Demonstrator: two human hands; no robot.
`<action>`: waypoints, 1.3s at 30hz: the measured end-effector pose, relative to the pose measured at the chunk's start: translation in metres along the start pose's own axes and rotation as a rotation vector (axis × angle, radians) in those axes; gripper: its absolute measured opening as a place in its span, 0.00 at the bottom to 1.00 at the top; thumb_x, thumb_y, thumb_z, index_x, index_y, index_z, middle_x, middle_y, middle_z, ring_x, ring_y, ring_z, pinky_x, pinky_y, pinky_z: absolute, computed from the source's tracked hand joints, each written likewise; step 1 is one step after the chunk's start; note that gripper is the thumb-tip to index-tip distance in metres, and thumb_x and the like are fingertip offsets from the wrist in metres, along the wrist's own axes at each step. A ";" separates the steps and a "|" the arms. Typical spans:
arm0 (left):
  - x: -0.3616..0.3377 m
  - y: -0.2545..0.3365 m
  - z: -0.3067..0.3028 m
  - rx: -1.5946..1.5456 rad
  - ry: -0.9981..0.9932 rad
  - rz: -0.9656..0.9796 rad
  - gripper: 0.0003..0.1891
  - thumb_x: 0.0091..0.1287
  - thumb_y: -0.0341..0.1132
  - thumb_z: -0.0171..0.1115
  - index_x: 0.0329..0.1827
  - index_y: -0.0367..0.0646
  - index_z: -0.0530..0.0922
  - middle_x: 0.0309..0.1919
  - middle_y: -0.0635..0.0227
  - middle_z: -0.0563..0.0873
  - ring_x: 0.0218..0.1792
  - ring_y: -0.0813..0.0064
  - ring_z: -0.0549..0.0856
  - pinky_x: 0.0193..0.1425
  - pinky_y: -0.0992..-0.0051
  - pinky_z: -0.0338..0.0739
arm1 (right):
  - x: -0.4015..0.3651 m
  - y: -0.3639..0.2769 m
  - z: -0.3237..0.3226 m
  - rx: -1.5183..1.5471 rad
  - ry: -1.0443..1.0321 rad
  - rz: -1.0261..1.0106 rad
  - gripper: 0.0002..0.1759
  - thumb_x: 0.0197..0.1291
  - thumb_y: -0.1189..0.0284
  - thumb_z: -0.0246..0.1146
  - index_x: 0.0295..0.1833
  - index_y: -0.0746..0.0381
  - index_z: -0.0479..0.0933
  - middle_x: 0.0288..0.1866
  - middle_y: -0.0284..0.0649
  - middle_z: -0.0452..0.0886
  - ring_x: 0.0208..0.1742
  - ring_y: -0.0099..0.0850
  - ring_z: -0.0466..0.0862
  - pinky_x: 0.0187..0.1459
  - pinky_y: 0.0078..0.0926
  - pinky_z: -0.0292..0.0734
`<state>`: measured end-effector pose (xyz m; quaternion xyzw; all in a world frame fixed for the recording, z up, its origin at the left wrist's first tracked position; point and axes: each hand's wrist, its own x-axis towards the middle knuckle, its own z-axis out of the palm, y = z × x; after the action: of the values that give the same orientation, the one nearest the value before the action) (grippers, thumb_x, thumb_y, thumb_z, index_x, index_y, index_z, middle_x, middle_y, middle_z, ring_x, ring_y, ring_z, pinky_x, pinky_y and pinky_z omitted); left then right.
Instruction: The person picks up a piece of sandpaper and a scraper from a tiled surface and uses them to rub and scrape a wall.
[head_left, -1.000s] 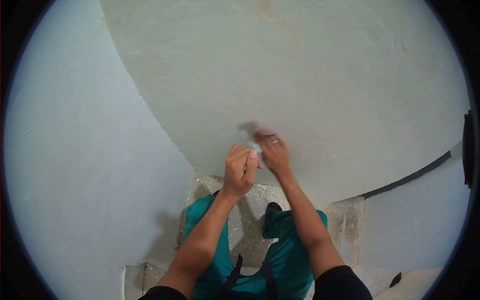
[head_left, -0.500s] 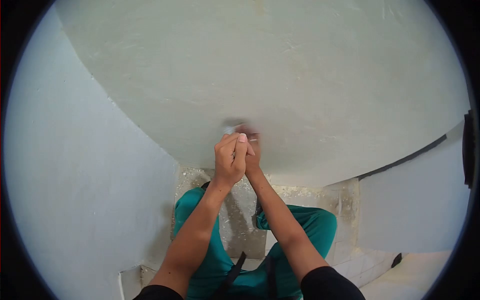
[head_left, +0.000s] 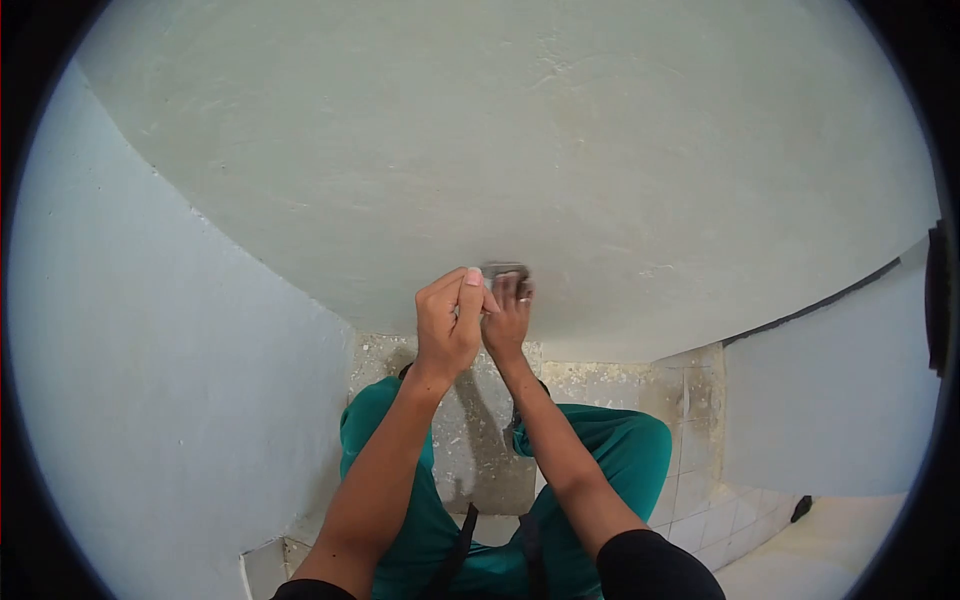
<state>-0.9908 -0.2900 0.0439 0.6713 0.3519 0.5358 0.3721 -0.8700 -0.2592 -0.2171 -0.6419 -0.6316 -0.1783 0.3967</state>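
A flat grey scraper (head_left: 503, 268) lies against the greenish-grey wall (head_left: 420, 170); its blade edge shows, but its handle is hidden. My left hand (head_left: 448, 318) is closed in a fist beside it, thumb uppermost, seemingly around the handle. Fingers of my right hand (head_left: 509, 315) reach up onto the blade and press it to the wall, with the tips partly smeared by motion. Both hands are close together, low on the wall, just above the floor.
Pale flakes dot the dusty floor (head_left: 485, 440) between my knees in green trousers (head_left: 625, 450). A bluish wall (head_left: 180, 320) rises at the left, and another pale wall (head_left: 820, 400) stands at the right. Dirty tiles (head_left: 700, 480) lie at lower right.
The scraper's blade has shifted to the right and slightly down along the wall. My left hand has moved a little left, while my right hand is slightly lower. The view has tilted slightly.
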 end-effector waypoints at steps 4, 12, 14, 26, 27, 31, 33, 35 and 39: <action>-0.003 -0.004 0.007 0.004 -0.012 0.020 0.27 0.80 0.37 0.46 0.22 0.29 0.77 0.19 0.60 0.80 0.23 0.74 0.78 0.32 0.72 0.74 | -0.004 -0.003 -0.007 0.043 -0.081 0.009 0.37 0.56 0.74 0.62 0.75 0.61 0.70 0.83 0.48 0.60 0.84 0.57 0.53 0.79 0.62 0.48; -0.003 -0.020 0.014 0.098 -0.213 -0.152 0.25 0.80 0.39 0.49 0.27 0.29 0.79 0.22 0.59 0.82 0.25 0.72 0.79 0.34 0.71 0.75 | 0.059 0.040 -0.080 0.335 0.538 0.834 0.37 0.82 0.57 0.39 0.83 0.70 0.43 0.87 0.55 0.41 0.87 0.47 0.43 0.84 0.44 0.38; -0.007 -0.031 0.016 0.224 -0.359 -0.206 0.24 0.79 0.40 0.51 0.29 0.29 0.81 0.23 0.56 0.82 0.24 0.69 0.79 0.34 0.69 0.75 | 0.062 0.035 -0.084 0.451 0.581 1.062 0.39 0.83 0.52 0.35 0.83 0.71 0.40 0.87 0.56 0.40 0.87 0.47 0.42 0.84 0.39 0.36; -0.009 -0.078 -0.041 0.701 -0.961 -0.868 0.18 0.65 0.40 0.54 0.29 0.33 0.85 0.26 0.53 0.87 0.31 0.58 0.86 0.43 0.60 0.79 | -0.001 -0.095 -0.057 0.780 -0.098 0.602 0.35 0.83 0.62 0.38 0.83 0.74 0.39 0.87 0.58 0.40 0.87 0.47 0.41 0.83 0.41 0.36; -0.013 -0.088 -0.040 0.710 -0.975 -0.835 0.19 0.65 0.40 0.54 0.28 0.33 0.85 0.26 0.54 0.87 0.31 0.59 0.86 0.43 0.61 0.79 | -0.022 -0.091 -0.051 0.807 -0.066 0.618 0.35 0.83 0.62 0.38 0.83 0.73 0.40 0.87 0.59 0.41 0.87 0.47 0.42 0.83 0.40 0.37; -0.010 -0.064 -0.022 0.686 -1.052 -0.780 0.20 0.66 0.42 0.52 0.29 0.34 0.85 0.25 0.56 0.87 0.31 0.61 0.86 0.43 0.62 0.79 | -0.028 -0.076 -0.048 0.784 0.345 1.369 0.35 0.84 0.62 0.38 0.83 0.74 0.41 0.86 0.59 0.43 0.87 0.48 0.45 0.83 0.38 0.41; -0.013 -0.058 -0.012 0.658 -1.100 -0.820 0.20 0.67 0.42 0.52 0.30 0.34 0.84 0.25 0.56 0.87 0.31 0.61 0.86 0.43 0.62 0.79 | -0.033 -0.037 -0.039 0.668 0.269 1.301 0.35 0.84 0.60 0.37 0.83 0.74 0.41 0.86 0.59 0.43 0.87 0.48 0.47 0.83 0.37 0.43; -0.016 -0.060 -0.009 0.636 -1.137 -0.814 0.21 0.67 0.43 0.51 0.30 0.34 0.84 0.25 0.57 0.87 0.31 0.61 0.86 0.43 0.62 0.79 | -0.001 -0.019 -0.056 0.715 0.260 1.120 0.35 0.84 0.60 0.36 0.82 0.75 0.42 0.86 0.59 0.42 0.87 0.48 0.46 0.83 0.37 0.41; -0.015 -0.065 -0.007 0.605 -1.203 -0.753 0.21 0.68 0.43 0.51 0.29 0.33 0.83 0.24 0.57 0.87 0.30 0.62 0.85 0.42 0.63 0.79 | 0.062 -0.057 -0.094 0.668 0.328 0.806 0.34 0.84 0.60 0.38 0.82 0.74 0.46 0.86 0.59 0.46 0.85 0.49 0.51 0.81 0.36 0.47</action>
<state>-1.0048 -0.2710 -0.0190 0.7546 0.4248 -0.2034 0.4569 -0.8900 -0.2933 -0.0974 -0.6360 -0.2877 0.1004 0.7090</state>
